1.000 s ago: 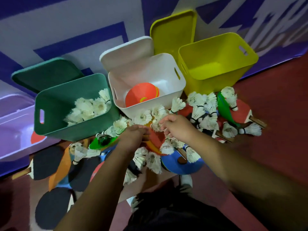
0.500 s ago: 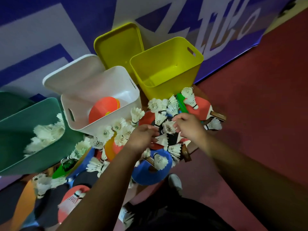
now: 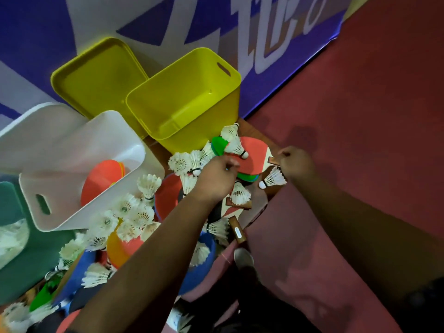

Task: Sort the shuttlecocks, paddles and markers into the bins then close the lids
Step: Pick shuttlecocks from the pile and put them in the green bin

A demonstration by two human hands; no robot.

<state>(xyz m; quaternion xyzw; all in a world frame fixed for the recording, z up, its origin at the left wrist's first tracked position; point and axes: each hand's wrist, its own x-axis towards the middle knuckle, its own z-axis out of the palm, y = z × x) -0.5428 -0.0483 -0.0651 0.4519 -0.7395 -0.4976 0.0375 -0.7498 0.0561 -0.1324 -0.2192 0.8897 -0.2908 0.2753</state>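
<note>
By the yellow bin (image 3: pixel 182 104), the right hand (image 3: pixel 296 164) grips the red paddle (image 3: pixel 254 152). What the curled left hand (image 3: pixel 213 179) holds, I cannot tell.

Large white lettering on the wall banner (image 3: pixel 276 32) is cropped, unreadable.

Both arms reach forward, left hand (image 3: pixel 216 179) and right hand (image 3: pixel 296 164) knuckles-up, fingers curled under.

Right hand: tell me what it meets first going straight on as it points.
The right hand points up-left; first in line is the red paddle's wooden handle, right against its leading edge. It may already be touching; depth is unclear.
</note>
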